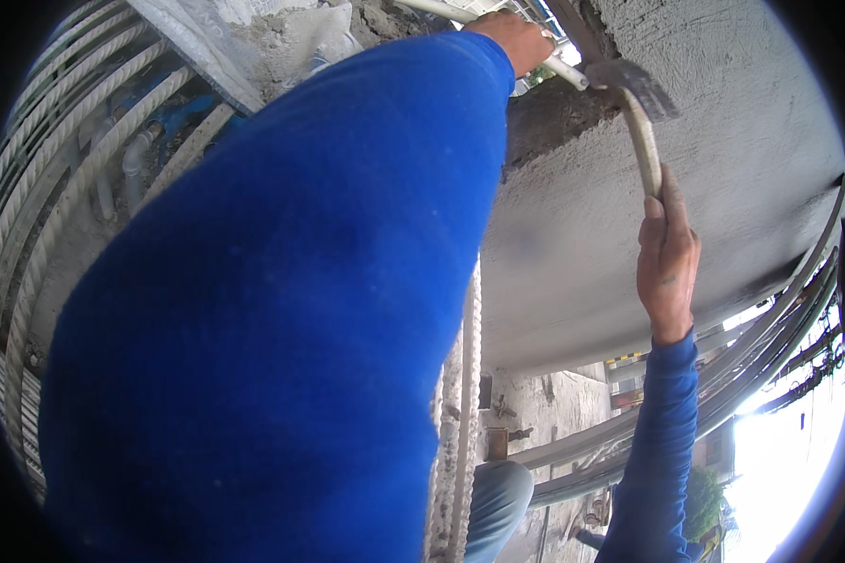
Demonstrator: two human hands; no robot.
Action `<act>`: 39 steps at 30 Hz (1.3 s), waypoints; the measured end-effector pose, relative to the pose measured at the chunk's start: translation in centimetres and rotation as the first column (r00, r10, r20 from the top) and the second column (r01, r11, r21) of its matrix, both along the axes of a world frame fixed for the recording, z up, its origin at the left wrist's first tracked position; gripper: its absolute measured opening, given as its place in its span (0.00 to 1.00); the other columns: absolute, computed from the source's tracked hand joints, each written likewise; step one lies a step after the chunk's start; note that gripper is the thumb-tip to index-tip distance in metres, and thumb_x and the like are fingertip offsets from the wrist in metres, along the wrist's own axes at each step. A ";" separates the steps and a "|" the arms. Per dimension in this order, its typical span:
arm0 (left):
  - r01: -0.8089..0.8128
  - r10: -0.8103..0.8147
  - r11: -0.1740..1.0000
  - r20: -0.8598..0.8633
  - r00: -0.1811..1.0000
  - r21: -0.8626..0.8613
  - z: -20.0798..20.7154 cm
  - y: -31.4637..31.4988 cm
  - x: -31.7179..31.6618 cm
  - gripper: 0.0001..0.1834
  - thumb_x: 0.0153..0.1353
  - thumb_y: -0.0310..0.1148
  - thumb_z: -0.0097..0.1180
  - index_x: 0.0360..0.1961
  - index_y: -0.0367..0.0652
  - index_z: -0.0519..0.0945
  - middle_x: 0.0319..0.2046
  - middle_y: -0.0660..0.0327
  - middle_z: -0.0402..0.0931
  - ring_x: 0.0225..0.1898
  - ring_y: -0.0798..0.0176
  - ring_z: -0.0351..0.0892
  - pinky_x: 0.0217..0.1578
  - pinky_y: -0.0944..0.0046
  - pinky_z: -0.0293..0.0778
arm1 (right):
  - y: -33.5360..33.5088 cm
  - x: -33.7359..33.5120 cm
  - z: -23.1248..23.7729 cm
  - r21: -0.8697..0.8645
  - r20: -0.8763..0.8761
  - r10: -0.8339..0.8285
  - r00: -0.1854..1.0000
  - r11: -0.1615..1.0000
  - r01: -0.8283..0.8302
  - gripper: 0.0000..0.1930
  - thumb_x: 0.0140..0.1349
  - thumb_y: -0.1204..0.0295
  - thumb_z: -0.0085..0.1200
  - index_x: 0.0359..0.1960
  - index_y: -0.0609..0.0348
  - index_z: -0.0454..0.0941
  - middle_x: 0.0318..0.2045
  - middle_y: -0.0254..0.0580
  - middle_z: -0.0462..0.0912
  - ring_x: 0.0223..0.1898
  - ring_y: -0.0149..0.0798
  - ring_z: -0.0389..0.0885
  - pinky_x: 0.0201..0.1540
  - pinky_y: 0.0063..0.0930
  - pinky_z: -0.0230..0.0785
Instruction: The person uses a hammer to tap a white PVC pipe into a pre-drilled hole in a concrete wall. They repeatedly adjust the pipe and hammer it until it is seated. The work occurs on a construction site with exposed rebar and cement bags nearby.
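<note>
My left hand (514, 39) reaches to the top of the view and is closed round a pale, straight rod (567, 71). The rod's near end points at a hammer head (637, 86), very close to it; whether they touch I cannot tell. My right hand (668, 258) grips the hammer by its light wooden handle (642, 141), with the dark, worn head uppermost. Behind both tools lies the rough, broken edge of a grey concrete wall (559, 117). My left arm's blue sleeve (282, 281) covers much of the view and hides what is behind it.
Ribbed bars (42, 202) curve down the left side, with grey pipes (134, 167) behind them. A twisted white rope (471, 394) hangs below my left arm. Plastered wall (723, 141) fills the upper right. Long pipes or rails (582, 441) and cables (807, 371) run at lower right.
</note>
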State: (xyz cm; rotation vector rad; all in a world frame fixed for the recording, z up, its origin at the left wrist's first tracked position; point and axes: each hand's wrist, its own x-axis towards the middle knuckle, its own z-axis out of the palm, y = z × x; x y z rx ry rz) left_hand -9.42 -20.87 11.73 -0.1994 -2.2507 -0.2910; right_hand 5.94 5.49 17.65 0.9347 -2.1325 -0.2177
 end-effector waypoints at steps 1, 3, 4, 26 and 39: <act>-0.014 0.014 1.000 0.025 1.000 -0.018 0.3 0.0 0.2 0.18 0.66 0.27 0.53 0.55 0.52 0.80 0.49 0.53 0.83 0.52 0.49 0.84 0.51 0.47 0.82 | -0.2 0.7 0.0 -0.029 -0.001 0.018 1.000 0.999 -0.018 0.22 0.76 0.64 0.45 0.67 0.61 0.69 0.23 0.42 0.79 0.20 0.28 0.75 0.24 0.31 0.70; 0.185 -0.181 0.976 -0.040 0.983 0.119 -0.4 -0.4 -1.4 0.17 0.65 0.27 0.53 0.55 0.50 0.79 0.49 0.49 0.80 0.54 0.47 0.79 0.55 0.45 0.76 | -0.4 2.0 0.0 -0.087 -0.001 0.058 0.998 0.994 -0.058 0.23 0.76 0.63 0.45 0.67 0.62 0.68 0.22 0.39 0.77 0.21 0.27 0.76 0.25 0.30 0.70; 0.267 -0.255 0.960 -0.121 0.959 0.090 -0.8 -1.5 -1.5 0.15 0.64 0.28 0.52 0.52 0.49 0.80 0.45 0.48 0.80 0.49 0.46 0.80 0.50 0.45 0.76 | -0.6 2.6 0.2 -0.121 0.018 0.056 0.998 0.991 -0.053 0.25 0.76 0.62 0.45 0.68 0.63 0.67 0.22 0.35 0.74 0.23 0.26 0.76 0.25 0.28 0.70; 0.173 -0.192 0.981 -0.465 0.864 -0.084 -3.3 -2.9 -6.0 0.14 0.65 0.30 0.48 0.49 0.49 0.81 0.41 0.49 0.83 0.45 0.45 0.84 0.44 0.48 0.79 | -0.7 0.4 -0.7 0.028 -0.038 0.091 0.995 0.996 -0.090 0.22 0.73 0.67 0.49 0.68 0.53 0.70 0.41 0.55 0.87 0.31 0.40 0.88 0.30 0.41 0.78; -0.178 0.205 0.972 0.186 0.961 -0.151 -1.8 -6.6 -1.0 0.24 0.65 0.24 0.50 0.64 0.48 0.72 0.63 0.58 0.71 0.71 0.50 0.59 0.67 0.46 0.65 | 24.5 8.7 -19.7 -0.226 0.594 -0.073 0.801 0.941 0.253 0.11 0.52 0.70 0.64 0.37 0.59 0.82 0.30 0.47 0.84 0.30 0.56 0.83 0.34 0.45 0.75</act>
